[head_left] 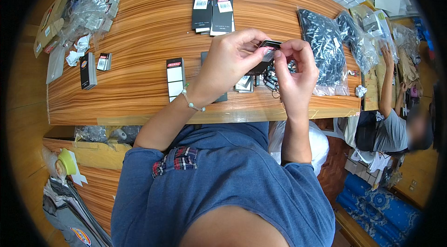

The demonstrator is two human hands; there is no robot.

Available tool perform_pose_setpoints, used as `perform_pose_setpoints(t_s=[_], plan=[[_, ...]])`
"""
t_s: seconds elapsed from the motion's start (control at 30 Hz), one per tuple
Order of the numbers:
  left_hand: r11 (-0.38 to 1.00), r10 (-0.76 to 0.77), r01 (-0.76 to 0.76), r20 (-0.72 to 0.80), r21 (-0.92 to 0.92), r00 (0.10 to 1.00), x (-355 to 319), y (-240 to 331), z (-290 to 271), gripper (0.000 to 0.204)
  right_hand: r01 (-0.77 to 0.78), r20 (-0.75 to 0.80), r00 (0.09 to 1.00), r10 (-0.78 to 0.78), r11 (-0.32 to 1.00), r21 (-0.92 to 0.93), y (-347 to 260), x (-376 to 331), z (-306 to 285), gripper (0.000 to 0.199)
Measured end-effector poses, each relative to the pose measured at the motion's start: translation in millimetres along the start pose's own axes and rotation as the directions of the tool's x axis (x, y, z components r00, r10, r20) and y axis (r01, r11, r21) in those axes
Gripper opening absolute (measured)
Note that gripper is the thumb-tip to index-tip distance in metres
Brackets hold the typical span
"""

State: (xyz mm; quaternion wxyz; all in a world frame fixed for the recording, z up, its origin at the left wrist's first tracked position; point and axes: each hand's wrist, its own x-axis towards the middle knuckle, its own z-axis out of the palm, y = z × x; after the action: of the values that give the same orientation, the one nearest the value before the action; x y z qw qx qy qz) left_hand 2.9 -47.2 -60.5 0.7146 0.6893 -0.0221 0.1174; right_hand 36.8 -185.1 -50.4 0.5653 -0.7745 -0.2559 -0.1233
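— Hands first, please. What did you see nearest to the camera?

— From my remote screen I saw the left hand (230, 58) and the right hand (293, 67) raised together over the near edge of the wooden table (139, 23). Both held one black hang tag (266, 56) between them. The left fingers were curled closed around its lower part, thumb on top. The right thumb and forefinger were pinched shut on its upper end, the other fingers loosely bent. A beaded bracelet (192, 102) sat on the left wrist.

— And under the hands?

— A small pile of black tags and black fasteners (270, 81) lay on the table just below them. I could not tell how many. To the left of it lay a strip of white labels (175, 78).

— Farther away?

— On the right, near the right hand, was a clear bag of black fasteners (323, 47). Toward the far side lay a stack of black tags with white stickers (213, 12), black strings at their tops. Far left stood a small black tag bundle (87, 70) and crumpled clear plastic bags (91, 12). Another person (393, 126) sat at the right end.
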Motion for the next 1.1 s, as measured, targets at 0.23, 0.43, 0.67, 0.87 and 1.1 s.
perform_pose_setpoints(t_s=[0.23,0.43,0.67,0.87,1.1], plan=[[0.995,0.070,-0.072,0.034,0.072,0.997,-1,5,-1,0.017,0.079,-0.033,0.996,-0.082,0.994,-0.077,0,-1,4,0.011],[0.994,0.082,-0.084,0.020,0.069,0.996,-2,5,0,0.015,0.081,-0.077,0.993,-0.085,0.995,-0.058,0,-4,9,0.011],[1.000,0.017,-0.018,0.040,0.012,0.999,-1,11,-2,0.014,-0.080,-0.052,0.994,0.097,0.961,0.266,-1,-4,5,0.013],[0.999,0.035,-0.036,0.045,0.020,0.998,-2,12,-1,0.014,-0.010,-0.068,0.998,0.019,0.991,0.134,-1,-3,5,0.012],[0.972,0.149,-0.157,0.058,0.175,0.987,-3,12,1,0.017,0.036,-0.011,0.999,-0.036,0.998,-0.046,-5,1,3,0.015]])
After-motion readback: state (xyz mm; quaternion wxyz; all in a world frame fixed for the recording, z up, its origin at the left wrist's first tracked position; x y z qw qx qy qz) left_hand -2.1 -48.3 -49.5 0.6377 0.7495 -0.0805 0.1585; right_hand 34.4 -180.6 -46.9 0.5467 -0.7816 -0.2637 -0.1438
